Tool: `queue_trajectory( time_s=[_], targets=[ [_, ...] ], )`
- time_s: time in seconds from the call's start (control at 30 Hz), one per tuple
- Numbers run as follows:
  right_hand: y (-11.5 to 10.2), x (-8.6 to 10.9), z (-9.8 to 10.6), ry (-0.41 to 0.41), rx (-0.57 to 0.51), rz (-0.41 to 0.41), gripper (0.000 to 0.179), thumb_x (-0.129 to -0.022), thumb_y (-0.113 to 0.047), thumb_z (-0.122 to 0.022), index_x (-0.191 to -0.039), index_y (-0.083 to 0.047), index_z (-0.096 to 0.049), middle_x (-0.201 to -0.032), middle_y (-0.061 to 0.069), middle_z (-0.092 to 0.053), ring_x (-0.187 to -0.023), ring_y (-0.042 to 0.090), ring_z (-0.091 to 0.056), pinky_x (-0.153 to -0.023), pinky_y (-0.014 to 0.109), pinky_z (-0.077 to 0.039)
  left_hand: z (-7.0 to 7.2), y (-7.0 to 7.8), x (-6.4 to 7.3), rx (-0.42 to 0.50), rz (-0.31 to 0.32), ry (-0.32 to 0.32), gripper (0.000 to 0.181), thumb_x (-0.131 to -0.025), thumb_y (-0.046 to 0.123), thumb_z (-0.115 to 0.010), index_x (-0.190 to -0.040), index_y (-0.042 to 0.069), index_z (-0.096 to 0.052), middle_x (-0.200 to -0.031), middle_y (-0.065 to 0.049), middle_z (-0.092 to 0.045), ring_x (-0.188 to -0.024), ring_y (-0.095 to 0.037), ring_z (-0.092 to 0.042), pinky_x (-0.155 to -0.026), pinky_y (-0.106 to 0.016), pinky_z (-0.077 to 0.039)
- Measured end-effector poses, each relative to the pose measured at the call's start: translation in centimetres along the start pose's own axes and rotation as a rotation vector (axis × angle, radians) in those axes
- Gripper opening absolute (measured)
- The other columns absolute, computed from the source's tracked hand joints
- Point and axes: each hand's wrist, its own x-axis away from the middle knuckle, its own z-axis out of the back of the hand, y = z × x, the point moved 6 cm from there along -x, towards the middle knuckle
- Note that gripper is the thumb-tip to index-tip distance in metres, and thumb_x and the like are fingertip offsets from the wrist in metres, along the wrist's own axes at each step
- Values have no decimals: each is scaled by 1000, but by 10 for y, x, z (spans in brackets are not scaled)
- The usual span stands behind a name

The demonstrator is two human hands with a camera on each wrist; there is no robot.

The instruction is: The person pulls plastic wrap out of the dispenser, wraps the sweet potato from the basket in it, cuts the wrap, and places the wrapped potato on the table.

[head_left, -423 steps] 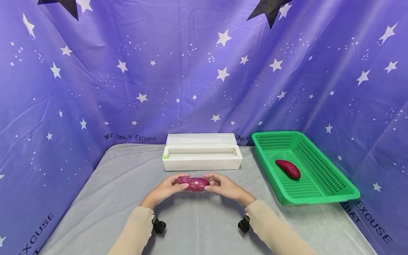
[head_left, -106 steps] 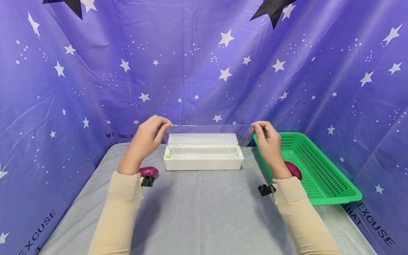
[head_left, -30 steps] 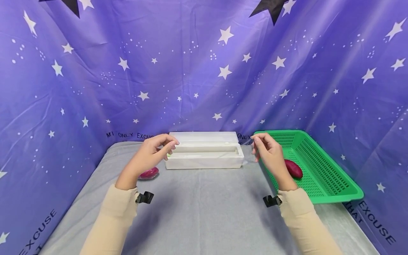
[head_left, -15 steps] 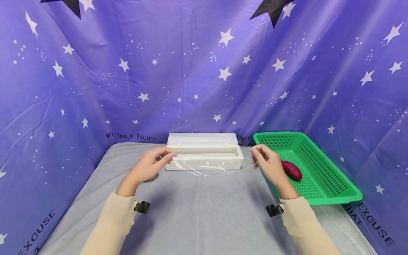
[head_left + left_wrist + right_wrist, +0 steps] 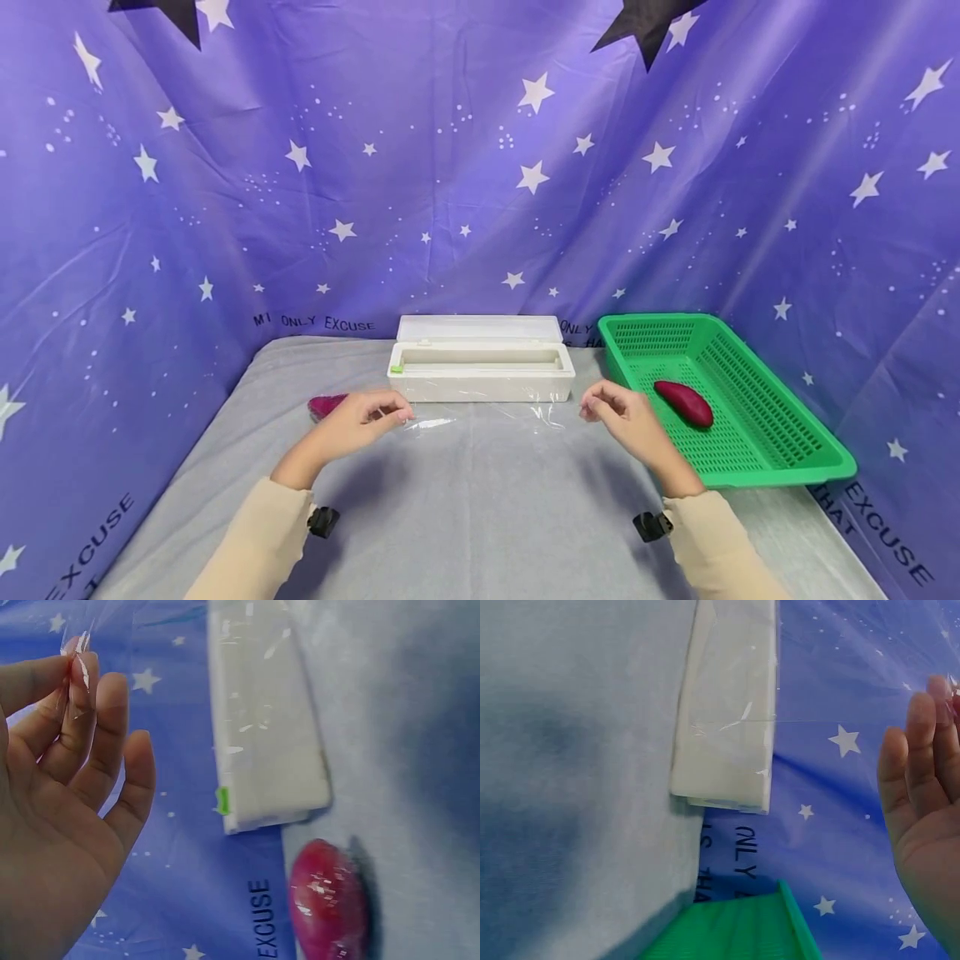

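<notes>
In the head view a sheet of clear cling film stretches between my hands, just in front of the white cling film box. My left hand pinches one corner between thumb and fingertips; the left wrist view shows the film bunched there. At the other end my right hand pinches the opposite corner, its thumb mostly cut off in the right wrist view. A film-wrapped purple sweet potato lies on the table behind my left hand. Another sweet potato, apparently bare, is in the green basket.
The green perforated basket stands at the right, close to my right forearm. The box's clear lid is raised at the back, and a green cutter slider sits at its left end. A starry purple curtain encloses the grey table.
Earlier both hands held the wrapped sweet potato, which now lies at left. The film, stretched high above the box 3.5 seconds ago, has come down and towards me with both hands.
</notes>
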Motion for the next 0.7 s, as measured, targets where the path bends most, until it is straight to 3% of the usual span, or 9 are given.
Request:
queue_trajectory(
  time_s=[0.2, 0.37, 0.5, 0.7],
  targets=[
    [7, 9, -10, -115, -1, -7, 13, -97, 2, -58, -89, -4, -66, -83, 2, -67, -78, 16, -66, -74, 30, -57, -15, -11, 7, -36, 23, -59, 7, -99, 24, -65, -98, 21, -71, -88, 4, -69, -80, -7, -60, -76, -31, -53],
    [14, 18, -20, -211, 1, -25, 16, -96, -1, -59, -85, -11, -66, -81, 3, -67, -79, 15, -65, -74, 31, -55, -25, -18, 10, -27, 26, -88, 11, -99, 20, -65, -94, 14, -72, -85, 7, -68, -77, -7, -58, -72, -30, -52],
    [22, 25, -27, -273, 21, -36, 18, -93, -1, -59, -83, -14, -65, -80, 4, -67, -76, 16, -63, -70, 29, -53, -35, -22, 13, -18, 31, -136, 13, -100, 17, -62, -95, 13, -73, -83, 2, -67, -76, -7, -57, -68, -28, -50],
    [33, 34, -40, -388, -4, -42, 16, -93, 0, -58, -84, -11, -65, -81, 3, -66, -76, 19, -62, -70, 28, -52, -46, -30, 19, -21, 44, -186, 14, -101, 18, -61, -94, 13, -72, -83, 1, -67, -77, -6, -58, -72, -29, -50]
  ],
)
